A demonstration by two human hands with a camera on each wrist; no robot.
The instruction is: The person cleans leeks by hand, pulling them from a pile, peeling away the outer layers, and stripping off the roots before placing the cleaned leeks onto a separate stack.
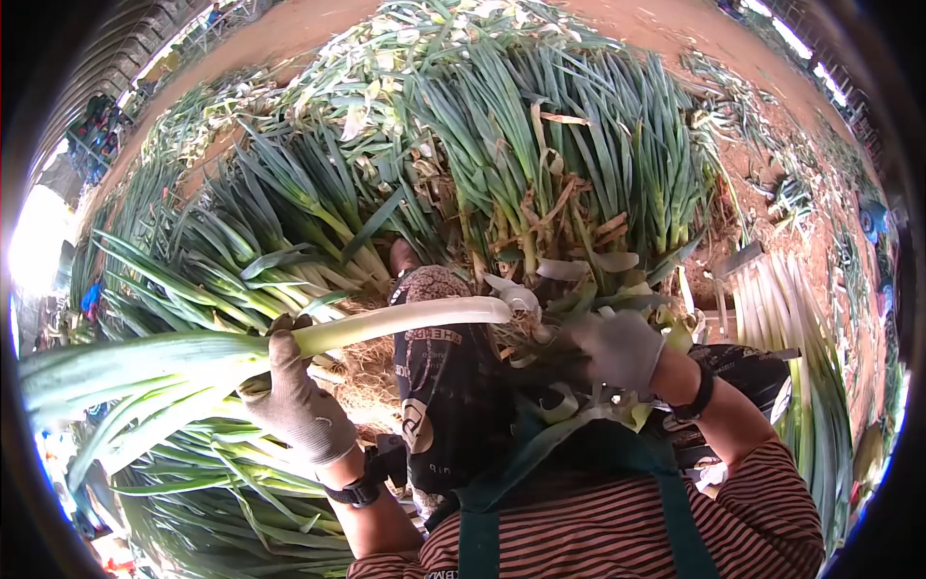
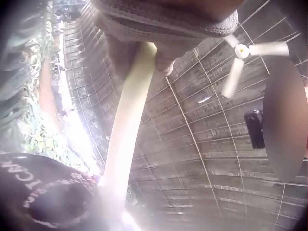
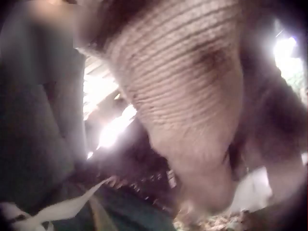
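Note:
My gloved left hand grips a large green onion around its stalk, where white turns to green. The white end points right across my lap, and the long leaves hang off to the left. In the left wrist view, the pale stalk runs down from the gloved fingers. My gloved right hand is motion-blurred, just right of the onion's white root end. In the right wrist view, its fingers point downward beside a pale strip; I cannot tell whether they hold it. Loose peeled skins lie near the stalk's end.
Upright green onions stand bunched ahead, with more lying at the left. Cleaned onions with white stalks lie in a pile at the right. Leaf scraps cover the ground beyond. My patterned trouser leg is between the hands.

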